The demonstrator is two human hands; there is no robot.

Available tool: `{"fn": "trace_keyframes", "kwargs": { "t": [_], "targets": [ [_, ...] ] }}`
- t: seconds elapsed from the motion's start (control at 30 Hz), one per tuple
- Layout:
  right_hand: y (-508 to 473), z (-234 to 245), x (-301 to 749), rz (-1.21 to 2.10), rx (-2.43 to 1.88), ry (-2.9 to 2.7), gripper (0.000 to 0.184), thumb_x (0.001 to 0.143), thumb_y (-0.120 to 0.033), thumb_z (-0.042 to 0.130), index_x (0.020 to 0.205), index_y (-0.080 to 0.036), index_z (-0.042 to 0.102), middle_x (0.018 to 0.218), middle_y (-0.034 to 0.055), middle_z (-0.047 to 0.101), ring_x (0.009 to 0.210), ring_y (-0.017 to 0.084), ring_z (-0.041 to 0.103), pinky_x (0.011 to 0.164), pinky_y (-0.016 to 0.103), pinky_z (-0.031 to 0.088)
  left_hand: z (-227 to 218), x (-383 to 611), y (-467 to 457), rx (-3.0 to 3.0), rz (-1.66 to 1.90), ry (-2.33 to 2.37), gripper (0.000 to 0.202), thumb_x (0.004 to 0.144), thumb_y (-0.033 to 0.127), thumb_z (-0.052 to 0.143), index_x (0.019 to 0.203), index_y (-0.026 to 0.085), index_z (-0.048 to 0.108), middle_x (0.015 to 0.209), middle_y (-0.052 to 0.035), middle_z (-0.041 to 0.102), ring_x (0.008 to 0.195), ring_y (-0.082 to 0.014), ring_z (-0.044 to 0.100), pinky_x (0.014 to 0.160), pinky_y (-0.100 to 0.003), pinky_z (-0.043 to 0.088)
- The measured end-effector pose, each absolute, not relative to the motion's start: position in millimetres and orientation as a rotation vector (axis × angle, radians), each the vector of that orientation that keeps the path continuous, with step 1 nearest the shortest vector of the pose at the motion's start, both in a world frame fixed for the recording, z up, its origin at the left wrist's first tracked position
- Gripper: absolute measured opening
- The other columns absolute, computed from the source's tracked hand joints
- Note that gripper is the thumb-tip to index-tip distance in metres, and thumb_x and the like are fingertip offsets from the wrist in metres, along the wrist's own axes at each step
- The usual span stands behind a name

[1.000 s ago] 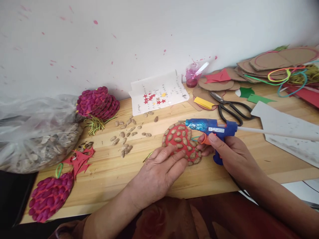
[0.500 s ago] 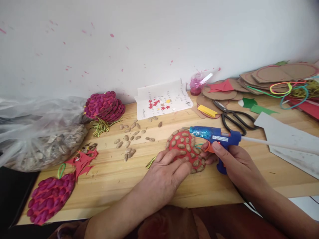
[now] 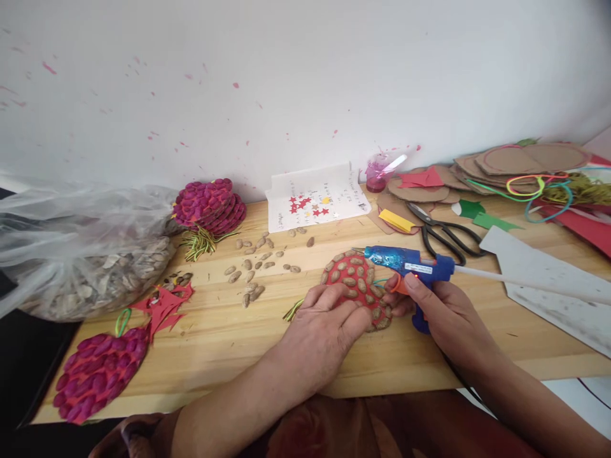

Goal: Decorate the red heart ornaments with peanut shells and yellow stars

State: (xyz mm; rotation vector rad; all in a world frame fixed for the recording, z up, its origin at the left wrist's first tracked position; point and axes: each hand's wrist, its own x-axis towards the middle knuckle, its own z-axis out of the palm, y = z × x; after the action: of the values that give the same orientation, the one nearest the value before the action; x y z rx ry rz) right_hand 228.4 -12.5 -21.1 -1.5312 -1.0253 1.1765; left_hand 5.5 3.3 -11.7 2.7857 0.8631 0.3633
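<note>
Nearest the edge of the wooden table (image 3: 229, 343), the person's left hand (image 3: 324, 331) lay flat and open, its fingers spread and pressing down on the near rim of a red disc (image 3: 356, 277) covered with pale shells. That disc rested on the table between the two hands, a little right of the middle. The right hand (image 3: 446, 315) was closed around the grip of a blue glue gun (image 3: 410, 264), forefinger on the orange trigger, the nozzle pointing left over the disc's far edge; I could not tell whether the tip touched it. Off to the near left lay a purple shell-covered piece (image 3: 98, 369) with a green loop, and beside it some red cut-outs (image 3: 162, 305). Further in, loose shells (image 3: 252, 273) were scattered left of the disc, with a clear plastic bag (image 3: 81, 254) of shells beyond them. Black scissors (image 3: 443, 235) lay behind the gun. Against the wall stood a stack of purple pieces (image 3: 210, 203), a sheet of star stickers (image 3: 315, 197), a pink cup (image 3: 377, 172) and piled cardboard rounds (image 3: 525, 159).
</note>
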Motion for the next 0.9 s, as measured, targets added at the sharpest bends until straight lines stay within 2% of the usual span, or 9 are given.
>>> {"fn": "trace_keyframes", "kwargs": {
  "t": [0.13, 0.3, 0.37, 0.43, 0.5, 0.57, 0.67, 0.77, 0.9],
  "targets": [
    [-11.7, -21.7, 228.4, 1.183, -1.538, -1.019, 0.045, 0.081, -0.064, 0.069, 0.082, -0.019, 0.074, 0.074, 0.0060, 0.078, 0.062, 0.022, 0.070, 0.063, 0.034, 0.057, -13.7, 5.8, 3.6, 2.805, 0.383, 0.879, 0.012, 0.096, 0.016, 0.054, 0.107, 0.019, 0.058, 0.101, -0.0031, 0.070, 0.117, -0.0256, 0.054, 0.105, -0.041, 0.041],
    [-11.0, -23.5, 228.0, 1.199, -1.484, -0.960, 0.046, 0.080, -0.062, 0.073, 0.085, -0.016, 0.075, 0.073, 0.0056, 0.077, 0.062, 0.021, 0.070, 0.064, 0.033, 0.057, -10.1, 8.2, 1.4, 2.836, 0.381, 0.906, 0.018, 0.098, 0.013, 0.046, 0.107, 0.019, 0.061, 0.101, -0.0014, 0.069, 0.120, -0.0244, 0.055, 0.108, -0.040, 0.043],
    [-10.2, -24.0, 227.4, 1.191, -1.455, -0.940, 0.045, 0.080, -0.060, 0.073, 0.086, -0.016, 0.075, 0.073, 0.0053, 0.077, 0.062, 0.020, 0.070, 0.063, 0.032, 0.057, -10.9, 8.3, 1.1, 2.838, 0.414, 0.895, 0.018, 0.097, 0.013, 0.049, 0.109, 0.019, 0.061, 0.102, -0.0017, 0.069, 0.122, -0.0250, 0.055, 0.109, -0.041, 0.042],
    [-10.5, -23.6, 227.1, 1.170, -1.430, -0.919, 0.044, 0.080, -0.061, 0.073, 0.087, -0.017, 0.075, 0.075, 0.0052, 0.078, 0.063, 0.020, 0.071, 0.062, 0.032, 0.058, -13.1, 6.3, 1.9, 2.794, 0.493, 0.893, 0.025, 0.094, 0.011, 0.053, 0.116, 0.021, 0.060, 0.112, -0.0028, 0.070, 0.125, -0.0243, 0.052, 0.110, -0.043, 0.041],
    [-13.6, -21.9, 227.6, 1.146, -1.406, -0.882, 0.044, 0.080, -0.061, 0.072, 0.086, -0.018, 0.074, 0.080, 0.0057, 0.078, 0.068, 0.021, 0.073, 0.063, 0.032, 0.060, -15.0, 1.6, 3.8, 2.701, 0.634, 0.895, 0.041, 0.091, 0.004, 0.050, 0.127, 0.022, 0.056, 0.130, -0.0053, 0.065, 0.131, -0.0220, 0.048, 0.112, -0.044, 0.040],
    [-20.6, -18.8, 229.4, 1.130, -1.390, -0.842, 0.042, 0.080, -0.060, 0.073, 0.084, -0.019, 0.074, 0.085, 0.0065, 0.079, 0.075, 0.024, 0.075, 0.063, 0.033, 0.062, -16.2, -5.8, 6.2, 2.562, 0.815, 0.932, 0.050, 0.090, 0.000, 0.045, 0.135, 0.021, 0.051, 0.139, -0.0090, 0.059, 0.133, -0.0203, 0.048, 0.112, -0.044, 0.041],
    [-36.6, -12.5, 233.4, 1.163, -1.372, -0.731, 0.038, 0.078, -0.058, 0.076, 0.081, -0.020, 0.074, 0.088, 0.0076, 0.079, 0.084, 0.028, 0.077, 0.065, 0.035, 0.065, -19.6, -19.2, 8.6, 2.348, 0.938, 1.071, 0.050, 0.091, 0.003, 0.044, 0.140, 0.017, 0.044, 0.135, -0.0138, 0.059, 0.127, -0.0209, 0.055, 0.107, -0.044, 0.048],
    [-50.9, -6.3, 236.3, 1.255, -1.350, -0.613, 0.035, 0.075, -0.054, 0.079, 0.081, -0.021, 0.074, 0.093, 0.0089, 0.080, 0.091, 0.031, 0.077, 0.072, 0.037, 0.067, -27.9, -30.2, 6.6, 2.274, 0.881, 1.143, 0.055, 0.091, 0.008, 0.052, 0.144, 0.017, 0.039, 0.133, -0.0149, 0.061, 0.124, -0.0236, 0.058, 0.103, -0.046, 0.051],
    [-54.9, -3.1, 237.5, 1.372, -1.304, -0.586, 0.030, 0.081, -0.051, 0.074, 0.084, -0.021, 0.074, 0.093, 0.0101, 0.080, 0.093, 0.031, 0.078, 0.080, 0.041, 0.066, -36.0, -34.8, -5.7, 2.280, 0.823, 1.105, 0.054, 0.090, 0.011, 0.057, 0.142, 0.019, 0.043, 0.132, -0.0136, 0.061, 0.121, -0.0240, 0.060, 0.103, -0.046, 0.052]
  ]
}}
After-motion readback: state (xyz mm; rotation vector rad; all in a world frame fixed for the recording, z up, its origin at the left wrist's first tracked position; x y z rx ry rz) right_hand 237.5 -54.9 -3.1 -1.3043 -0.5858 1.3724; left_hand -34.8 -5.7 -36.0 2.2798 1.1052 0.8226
